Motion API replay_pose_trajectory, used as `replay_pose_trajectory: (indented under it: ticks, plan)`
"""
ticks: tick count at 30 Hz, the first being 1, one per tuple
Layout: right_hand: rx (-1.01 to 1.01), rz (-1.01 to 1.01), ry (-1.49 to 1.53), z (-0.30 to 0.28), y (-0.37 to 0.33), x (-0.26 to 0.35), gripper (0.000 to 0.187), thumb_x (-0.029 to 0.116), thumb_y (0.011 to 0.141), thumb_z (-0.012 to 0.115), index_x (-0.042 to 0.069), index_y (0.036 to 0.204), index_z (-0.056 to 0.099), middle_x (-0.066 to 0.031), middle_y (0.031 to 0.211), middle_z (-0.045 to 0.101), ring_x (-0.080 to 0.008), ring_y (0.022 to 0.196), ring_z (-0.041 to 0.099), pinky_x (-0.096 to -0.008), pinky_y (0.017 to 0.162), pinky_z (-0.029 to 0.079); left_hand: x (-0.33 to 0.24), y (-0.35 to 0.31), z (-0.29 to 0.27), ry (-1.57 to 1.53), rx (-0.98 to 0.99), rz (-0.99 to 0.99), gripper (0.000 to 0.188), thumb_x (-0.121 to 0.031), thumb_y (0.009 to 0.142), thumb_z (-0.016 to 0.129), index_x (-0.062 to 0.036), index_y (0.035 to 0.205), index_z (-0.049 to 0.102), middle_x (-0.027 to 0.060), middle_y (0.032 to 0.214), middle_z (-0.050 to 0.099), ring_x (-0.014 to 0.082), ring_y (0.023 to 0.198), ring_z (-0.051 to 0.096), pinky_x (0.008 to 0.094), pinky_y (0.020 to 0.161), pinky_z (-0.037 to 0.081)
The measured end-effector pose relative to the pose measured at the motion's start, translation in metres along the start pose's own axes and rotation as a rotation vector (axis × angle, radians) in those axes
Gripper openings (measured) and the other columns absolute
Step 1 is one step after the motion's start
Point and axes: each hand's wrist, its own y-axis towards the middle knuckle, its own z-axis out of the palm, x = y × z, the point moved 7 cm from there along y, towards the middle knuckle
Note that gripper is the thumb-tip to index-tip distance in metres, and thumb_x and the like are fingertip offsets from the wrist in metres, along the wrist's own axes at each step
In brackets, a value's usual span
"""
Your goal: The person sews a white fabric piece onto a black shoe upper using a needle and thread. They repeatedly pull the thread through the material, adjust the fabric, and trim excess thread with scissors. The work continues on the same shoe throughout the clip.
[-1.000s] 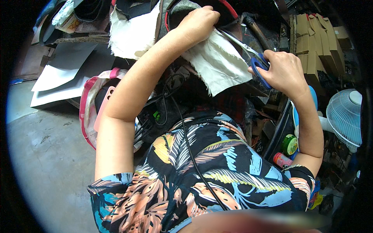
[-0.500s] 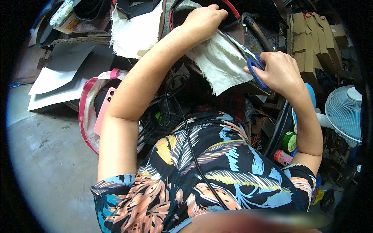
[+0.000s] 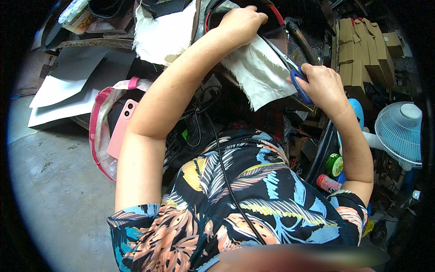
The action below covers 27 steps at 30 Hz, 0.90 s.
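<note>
My right hand [image 3: 322, 86] is closed round the blue-handled scissors [image 3: 297, 81]. Their blades point up and left along the right edge of a frayed white cloth [image 3: 260, 77]. Over the upper end of that cloth, my left hand [image 3: 242, 26] is closed with its fingers curled; their undersides are hidden. Beside it curves a dark piece with a red edge [image 3: 277, 16]. The cloth's lower, ragged end hangs toward me. A second white cloth [image 3: 163, 36] lies left of my left forearm.
A pink phone [image 3: 121, 129] rests in a pink-rimmed bag [image 3: 96, 131] at the left. White sheets [image 3: 63, 90] jut out beyond it. Folded cardboard [image 3: 362, 54] and a fan [image 3: 398, 133] stand at right, near a green-lidded jar [image 3: 335, 165]. A black cable [image 3: 222, 163] crosses my front.
The view has shifted slightly. My right hand and the scissors sit slightly lower beside the cloth. My left hand keeps its place on the cloth's upper end.
</note>
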Motion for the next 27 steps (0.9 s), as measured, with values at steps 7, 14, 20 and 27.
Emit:
replay_pose_trajectory:
  ticks: [7,14,20,27]
  plan:
    - [-0.095,0.252,0.702,0.005,-0.007,-0.115,0.035,0.037,0.085,0.078,0.004,0.077,0.066,0.0002,0.059,0.057,-0.0087,0.049,0.053,-0.0260,0.045,0.036,0.001,-0.006,-0.012,-0.024,0.040,-0.036,0.037,-0.005,0.080,0.065,-0.0138,0.115,0.072,0.0153,0.109,0.067,0.0343,0.097,0.069,0.0425,0.087,0.056]
    - [-0.081,0.412,0.134,0.084,0.033,-0.208,0.042,0.046,0.080,0.077,0.005,0.091,0.071,-0.0138,0.076,0.069,-0.0324,0.077,0.068,-0.0440,0.071,0.051,0.007,-0.011,-0.021,-0.128,0.127,-0.111,0.042,0.004,0.079,0.057,-0.0122,0.116,0.069,0.0173,0.108,0.066,0.0346,0.102,0.066,0.0422,0.095,0.052]
    - [-0.723,-0.094,0.073,-0.002,0.041,-0.105,0.022,0.025,0.083,0.074,0.014,0.101,0.074,-0.0082,0.098,0.071,-0.0268,0.095,0.068,-0.0401,0.082,0.054,0.012,-0.015,-0.025,-0.237,0.125,-0.057,0.035,-0.001,0.083,0.060,-0.0088,0.116,0.069,0.0178,0.105,0.067,0.0342,0.097,0.068,0.0408,0.091,0.053]
    - [-0.526,-0.537,0.029,0.001,0.100,0.017,0.014,0.019,0.077,0.076,0.012,0.089,0.073,0.0016,0.086,0.064,-0.0181,0.090,0.061,-0.0319,0.079,0.053,0.015,-0.016,-0.039,-0.220,0.077,-0.173,0.024,-0.003,0.082,0.057,-0.0007,0.101,0.070,0.0212,0.092,0.070,0.0364,0.088,0.069,0.0420,0.086,0.053]
